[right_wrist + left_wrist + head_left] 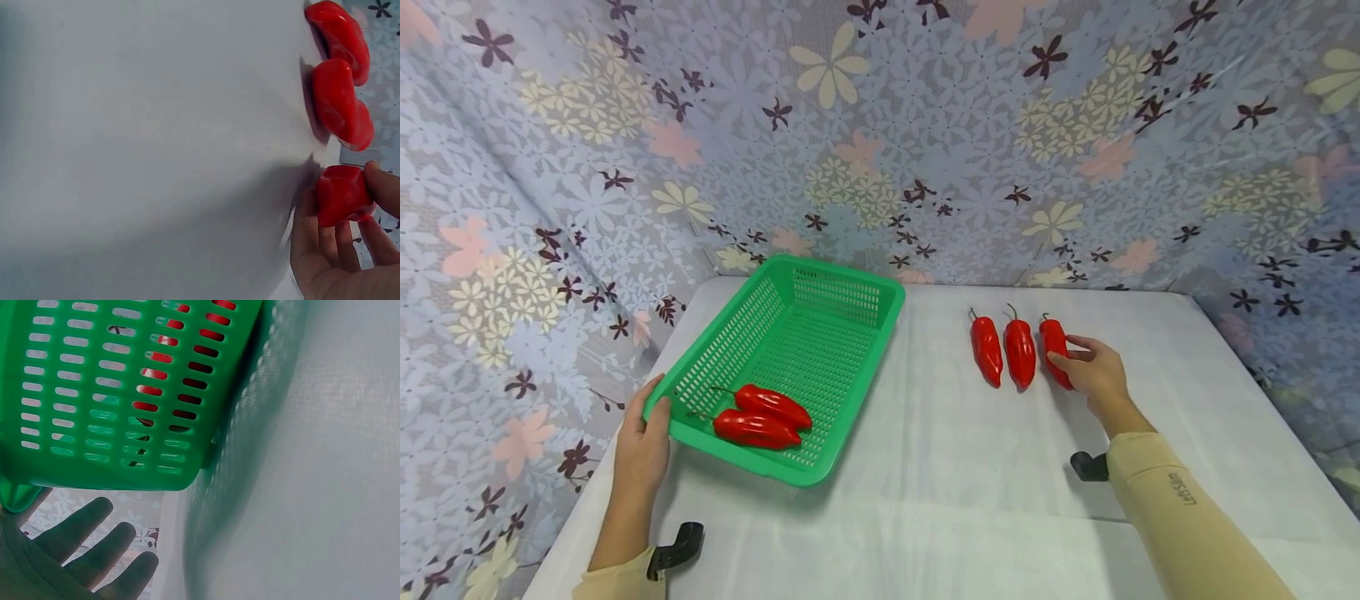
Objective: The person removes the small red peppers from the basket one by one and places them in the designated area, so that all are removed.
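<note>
Pinched between thumb and fingertips, the rightmost pepper (pixel 1055 350) of a row of three is in the right hand's (pixel 1097 373) grip, the pepper lying on the white worktop (pixel 970 467); the right wrist view shows the fingers curled round its blunt end. Nearer on the other side, the left hand (pixel 642 446) grips the near-left corner of the green basket (pixel 850 287), thumb over the rim and fingers below it, steadying it on the worktop. Inside, at its near end, two peppers (pixel 762 418) lie side by side, touching. Further off, the middle pepper (pixel 1020 352) and the left pepper (pixel 987 350) lie just beside the gripped one, stems pointing away towards the flowered cloth backdrop (pixel 880 125).

By my reading, the step in hand is the pick-up of a third pepper. The next move calls for lifting it clear without nudging its neighbour and carrying it across the worktop to the basket, well apart to the left.
</note>
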Motion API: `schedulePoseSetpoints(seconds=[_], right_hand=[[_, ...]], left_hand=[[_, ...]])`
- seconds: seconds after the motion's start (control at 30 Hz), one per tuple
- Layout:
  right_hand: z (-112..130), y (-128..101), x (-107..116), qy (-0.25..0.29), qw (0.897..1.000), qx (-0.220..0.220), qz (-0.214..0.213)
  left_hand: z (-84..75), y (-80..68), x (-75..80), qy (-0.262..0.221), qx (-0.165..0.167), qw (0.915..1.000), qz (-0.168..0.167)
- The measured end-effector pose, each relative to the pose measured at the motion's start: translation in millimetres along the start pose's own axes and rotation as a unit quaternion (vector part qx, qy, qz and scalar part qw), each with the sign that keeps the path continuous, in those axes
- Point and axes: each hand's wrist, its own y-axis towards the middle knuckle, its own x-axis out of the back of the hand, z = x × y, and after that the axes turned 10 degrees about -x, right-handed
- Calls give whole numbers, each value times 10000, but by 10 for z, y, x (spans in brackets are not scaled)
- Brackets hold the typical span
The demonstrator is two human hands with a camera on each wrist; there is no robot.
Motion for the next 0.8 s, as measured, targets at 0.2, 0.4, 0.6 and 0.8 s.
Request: schedulePoseSetpoints(seconds=[0.2,0.4,0.6,0.8], right_hand=[[-29,40,-7,-523,9985,125,-81],[15,7,4,-970,9948,133,-263],[7,-36,54,-954,9944,171,-410],[3,-82,99,-820,9937,491,-582]], left_hand=[[-6,-6,0,-7,48,10000,21],[7,-1,1,-59,-9,10000,-8],[37,7,-5,-104,-71,9999,-27],[48,5,-2,-113,-67,9999,-19]])
